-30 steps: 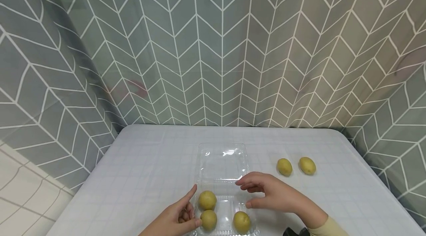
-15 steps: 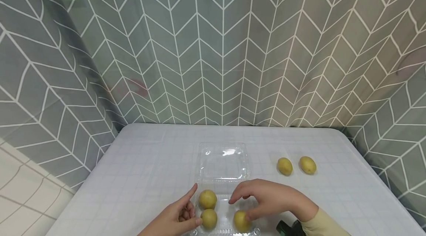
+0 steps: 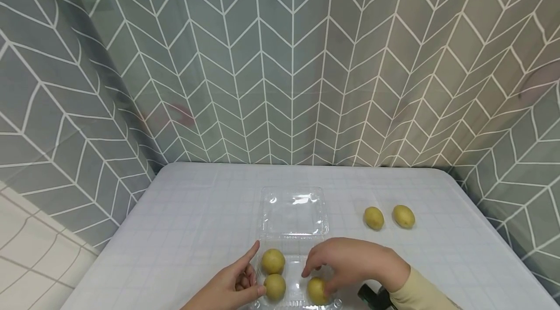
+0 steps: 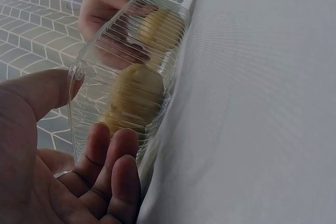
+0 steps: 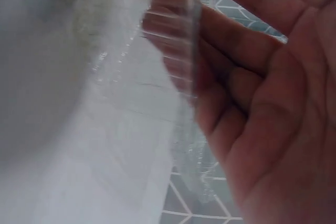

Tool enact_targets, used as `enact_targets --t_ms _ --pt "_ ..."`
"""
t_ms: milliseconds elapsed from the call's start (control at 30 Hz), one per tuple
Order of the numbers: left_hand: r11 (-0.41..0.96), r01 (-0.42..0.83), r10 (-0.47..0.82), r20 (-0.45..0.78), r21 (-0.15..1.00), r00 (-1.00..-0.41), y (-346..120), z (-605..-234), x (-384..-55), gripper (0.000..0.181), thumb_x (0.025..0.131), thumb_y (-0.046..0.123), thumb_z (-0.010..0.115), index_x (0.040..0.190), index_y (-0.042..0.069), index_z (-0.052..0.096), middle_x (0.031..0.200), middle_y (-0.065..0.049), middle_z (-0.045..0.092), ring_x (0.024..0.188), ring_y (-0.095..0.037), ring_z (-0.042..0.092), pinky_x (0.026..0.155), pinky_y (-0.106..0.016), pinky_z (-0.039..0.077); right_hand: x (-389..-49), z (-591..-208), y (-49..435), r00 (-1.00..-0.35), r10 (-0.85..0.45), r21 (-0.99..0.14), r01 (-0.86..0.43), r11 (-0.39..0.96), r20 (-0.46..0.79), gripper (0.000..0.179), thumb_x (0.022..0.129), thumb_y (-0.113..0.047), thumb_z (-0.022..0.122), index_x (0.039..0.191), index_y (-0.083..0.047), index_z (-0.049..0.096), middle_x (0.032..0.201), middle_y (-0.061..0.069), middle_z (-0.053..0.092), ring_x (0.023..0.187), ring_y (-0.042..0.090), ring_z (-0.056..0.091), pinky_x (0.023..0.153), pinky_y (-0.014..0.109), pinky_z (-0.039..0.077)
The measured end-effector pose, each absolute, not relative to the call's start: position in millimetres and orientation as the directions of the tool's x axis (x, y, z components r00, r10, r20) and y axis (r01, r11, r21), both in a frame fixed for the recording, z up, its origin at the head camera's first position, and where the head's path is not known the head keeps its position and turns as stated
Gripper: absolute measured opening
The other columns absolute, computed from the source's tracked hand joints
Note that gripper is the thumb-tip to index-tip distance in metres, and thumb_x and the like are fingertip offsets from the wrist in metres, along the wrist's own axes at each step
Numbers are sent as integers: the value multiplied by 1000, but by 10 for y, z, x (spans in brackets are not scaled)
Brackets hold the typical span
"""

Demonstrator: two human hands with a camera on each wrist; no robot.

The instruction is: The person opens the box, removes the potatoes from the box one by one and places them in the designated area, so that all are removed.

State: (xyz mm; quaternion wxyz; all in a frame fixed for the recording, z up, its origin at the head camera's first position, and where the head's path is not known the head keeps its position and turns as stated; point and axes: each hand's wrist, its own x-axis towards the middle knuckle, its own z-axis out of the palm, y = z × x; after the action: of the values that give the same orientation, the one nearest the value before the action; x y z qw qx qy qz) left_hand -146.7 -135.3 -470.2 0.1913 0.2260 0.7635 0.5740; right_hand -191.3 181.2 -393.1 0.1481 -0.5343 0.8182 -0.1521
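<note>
A clear plastic clamshell container point(image 3: 297, 273) lies unfolded near the front of the table, its lid point(image 3: 294, 213) laid back. Two yellow lemons sit in its left side, a far one point(image 3: 273, 262) and a near one point(image 3: 274, 287). My left hand point(image 3: 229, 283) holds the left side, thumb at the rim, index finger stretched along it; in the left wrist view its other fingers curl outside the ribbed wall point(image 4: 86, 103). My right hand point(image 3: 358, 262) reaches into the right side, thumb and fingers around a third lemon point(image 3: 315, 291), partly hidden by the thumb.
Two more lemons lie on the table right of the lid, a left one point(image 3: 374, 218) and a right one point(image 3: 404, 216). A white cloth point(image 3: 183, 222) covers the table. A patterned curtain point(image 3: 280, 81) hangs behind it. A black device point(image 3: 374, 296) sits at my right wrist.
My right hand has come down and toward me from above the container's right side to the third lemon, its fingers closing in around it. The left hand and the other lemons have stayed put.
</note>
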Motion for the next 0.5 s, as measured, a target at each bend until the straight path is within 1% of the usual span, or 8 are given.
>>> enact_targets --t_ms 100,233,367,500 --pt "240 130 565 -30 962 -825 -1349 -4701 -1471 84 94 26 70 158 8 20 92 -3 56 73 -5 54 64 -19 49 -1898 -3923 1780 -385 -917 -356 -847 395 -103 43 70 -16 86 111 -22 75 105 -22 65 96 -6 57 82 15 46" --pt "239 124 565 -35 963 -824 -1351 -4708 -1474 84 94 26 70 158 7 20 92 -3 55 73 -5 54 65 -19 49 -1882 -3921 1737 -356 -925 -330 -865 379 -130 41 71 -17 85 110 -25 76 100 -26 65 90 -13 54 77 9 43" --pt "237 115 566 -41 965 -823 -1355 -4718 -1479 83 94 25 70 158 8 20 92 -3 55 72 -5 54 64 -19 49 -1896 -3959 1724 -305 -943 -333 -883 331 -129 36 76 -19 82 111 -25 76 100 -27 65 85 -17 50 74 4 40" --pt "238 107 567 -48 965 -822 -1357 -4715 -1482 83 94 25 70 158 7 20 92 -3 55 72 -5 53 64 -19 49 -1943 -4031 1718 -288 -954 -366 -882 296 -78 35 78 -18 80 112 -23 75 101 -26 64 88 -15 51 77 5 40"
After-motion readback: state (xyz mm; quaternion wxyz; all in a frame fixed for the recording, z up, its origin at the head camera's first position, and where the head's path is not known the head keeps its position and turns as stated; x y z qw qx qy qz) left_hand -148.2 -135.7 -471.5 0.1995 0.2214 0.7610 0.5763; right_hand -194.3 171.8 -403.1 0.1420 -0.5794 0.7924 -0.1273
